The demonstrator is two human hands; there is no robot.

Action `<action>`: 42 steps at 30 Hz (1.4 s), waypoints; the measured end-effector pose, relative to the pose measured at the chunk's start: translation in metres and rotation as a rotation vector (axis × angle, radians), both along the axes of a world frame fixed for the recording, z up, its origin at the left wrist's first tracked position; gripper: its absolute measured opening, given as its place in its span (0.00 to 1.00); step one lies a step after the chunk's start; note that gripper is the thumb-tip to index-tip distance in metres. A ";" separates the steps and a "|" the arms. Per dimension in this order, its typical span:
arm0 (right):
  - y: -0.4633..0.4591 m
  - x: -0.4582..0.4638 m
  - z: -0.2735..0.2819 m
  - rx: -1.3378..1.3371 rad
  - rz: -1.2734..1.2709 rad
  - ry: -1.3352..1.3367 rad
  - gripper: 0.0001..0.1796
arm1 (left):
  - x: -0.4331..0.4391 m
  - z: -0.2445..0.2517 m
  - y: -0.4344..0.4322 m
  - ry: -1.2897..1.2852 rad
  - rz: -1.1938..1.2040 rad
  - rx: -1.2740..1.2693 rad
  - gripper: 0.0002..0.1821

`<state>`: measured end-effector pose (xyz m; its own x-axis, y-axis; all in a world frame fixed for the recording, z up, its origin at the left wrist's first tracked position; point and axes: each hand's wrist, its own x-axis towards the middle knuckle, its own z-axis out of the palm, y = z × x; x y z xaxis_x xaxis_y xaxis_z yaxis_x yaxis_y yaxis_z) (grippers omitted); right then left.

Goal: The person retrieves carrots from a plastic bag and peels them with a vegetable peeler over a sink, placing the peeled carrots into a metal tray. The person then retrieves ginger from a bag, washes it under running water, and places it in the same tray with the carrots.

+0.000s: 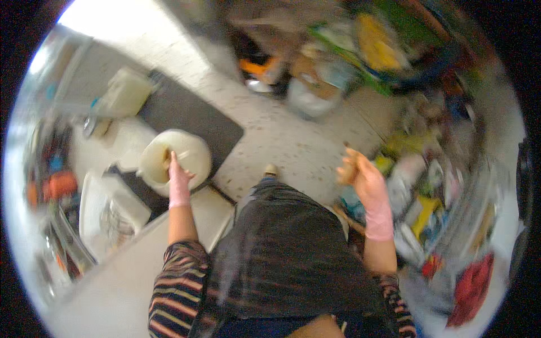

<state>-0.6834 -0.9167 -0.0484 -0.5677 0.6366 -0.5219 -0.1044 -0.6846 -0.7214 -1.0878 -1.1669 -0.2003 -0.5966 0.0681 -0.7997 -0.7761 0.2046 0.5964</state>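
My left hand (pixel 179 177), in a thin pink glove, is at a round whitish tub or bucket (pixel 196 154) left of my body. Its fingers reach over the tub's opening, where something brownish shows; blur hides whether they grip the rim or anything inside. My right hand (pixel 359 173), gloved in pink too, is raised over the floor to the right. Its fingers are curled and a small dark tip shows at them; I cannot tell whether it is held.
The tub is by a dark mat (pixel 194 114). A pale block-like container (pixel 127 93) stands beyond it. A white bucket (pixel 312 99) is on the speckled floor (pixel 274 126) ahead. Mixed bags and packages (pixel 422 211) crowd the right. A pale surface (pixel 114 291) is at lower left.
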 end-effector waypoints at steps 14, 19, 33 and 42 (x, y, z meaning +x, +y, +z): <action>-0.086 0.198 0.046 1.162 -0.621 -0.975 0.14 | 0.435 0.169 0.216 -0.359 -1.614 0.801 0.22; -0.178 0.377 0.084 1.255 -1.445 -1.273 0.10 | 0.515 0.157 0.195 -0.188 -1.802 0.633 0.19; -0.113 0.630 0.108 0.582 0.429 -1.186 0.17 | 0.572 0.150 0.169 -0.130 -1.689 0.626 0.20; -0.054 0.564 0.062 0.351 0.851 -0.715 0.19 | 0.535 0.128 0.134 -0.114 -1.303 0.524 0.16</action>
